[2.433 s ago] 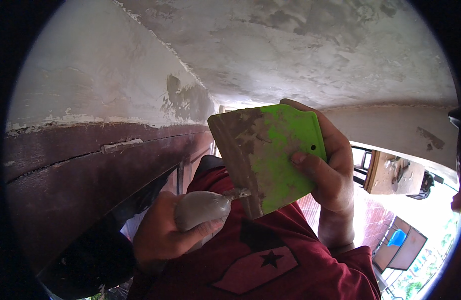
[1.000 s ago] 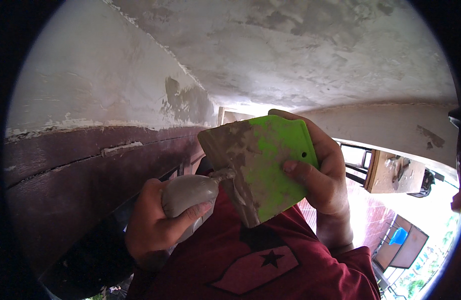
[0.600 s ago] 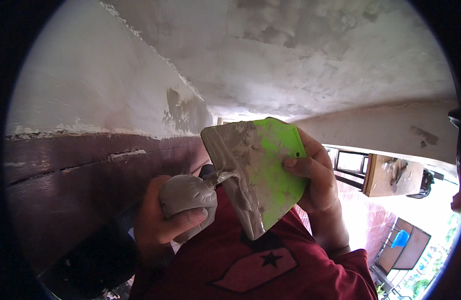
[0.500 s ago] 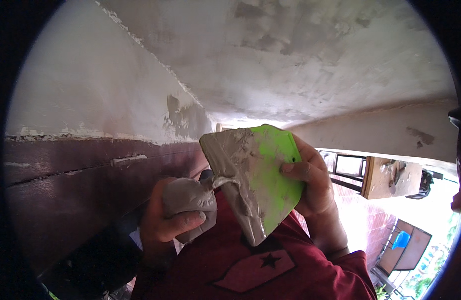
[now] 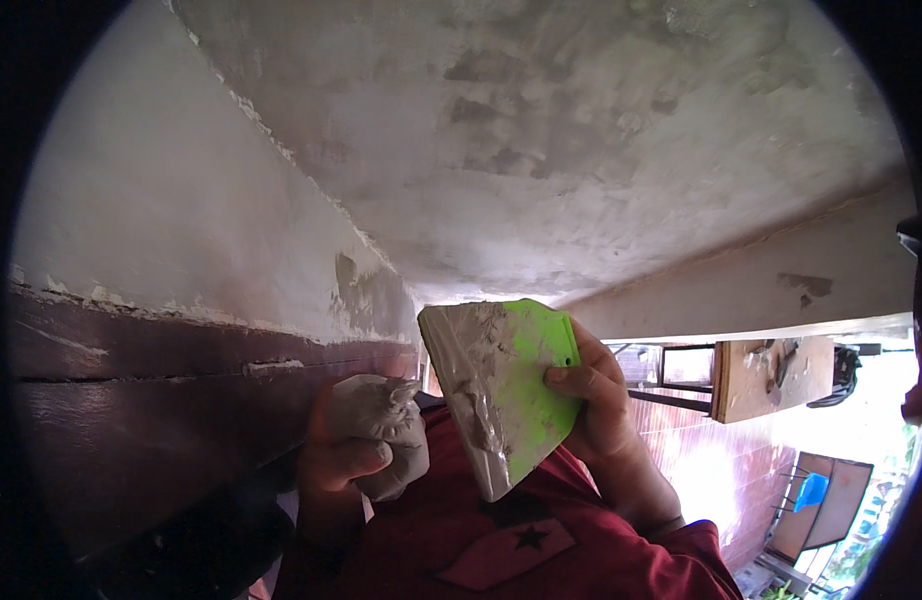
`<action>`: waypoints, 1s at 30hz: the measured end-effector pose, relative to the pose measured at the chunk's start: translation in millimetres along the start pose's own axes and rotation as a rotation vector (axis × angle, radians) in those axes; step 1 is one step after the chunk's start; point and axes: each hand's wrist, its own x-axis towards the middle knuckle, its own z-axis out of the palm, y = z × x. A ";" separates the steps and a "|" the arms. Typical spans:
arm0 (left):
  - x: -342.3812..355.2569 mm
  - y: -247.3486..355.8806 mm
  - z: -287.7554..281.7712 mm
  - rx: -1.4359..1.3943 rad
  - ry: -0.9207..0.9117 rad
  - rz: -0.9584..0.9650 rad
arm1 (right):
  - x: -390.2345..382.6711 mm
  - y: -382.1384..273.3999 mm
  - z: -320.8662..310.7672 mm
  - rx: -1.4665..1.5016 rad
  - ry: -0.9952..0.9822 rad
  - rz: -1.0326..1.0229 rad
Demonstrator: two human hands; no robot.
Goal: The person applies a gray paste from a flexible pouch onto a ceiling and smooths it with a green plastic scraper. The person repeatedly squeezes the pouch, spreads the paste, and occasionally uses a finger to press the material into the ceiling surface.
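My left hand [image 5: 331, 462] is closed around a rounded lump of grey putty [image 5: 383, 425], with a small peak standing up on its top. In my right hand [image 5: 603, 412] is a bright green plastic spreader [image 5: 543, 405], gripped with the thumb on its face and the fingers behind. Wet grey putty [image 5: 473, 385] covers the left part of the spreader, thickest in a ridge along the lower left edge. The spreader is tilted and stands just right of the lump, a small gap apart from it. Both hands are before my dark red shirt [image 5: 411, 545].
A pale, patchily plastered surface [image 5: 541, 150] spreads overhead and meets the left wall [image 5: 161, 200] at a rough seam. That wall's lower part is dark maroon [image 5: 171, 420]. To the right are a wooden-topped table [image 5: 781, 375] with tools on it and a blue chair [image 5: 811, 492].
The putty strand joining the lump to the spreader has parted, leaving a peak on the lump. The spreader has come away slightly, and both hands sit lower in the picture.
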 end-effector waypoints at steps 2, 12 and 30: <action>0.0 -1.9 4.1 0.078 0.101 0.091 | -0.9 1.6 -3.3 0.029 -0.004 -0.003; 16.0 11.6 5.1 -0.023 0.163 0.067 | 21.0 -28.9 32.4 0.135 0.256 -0.241; 44.3 -21.3 0.0 0.125 -0.170 0.015 | 41.2 -191.3 181.9 -2.102 0.043 -1.920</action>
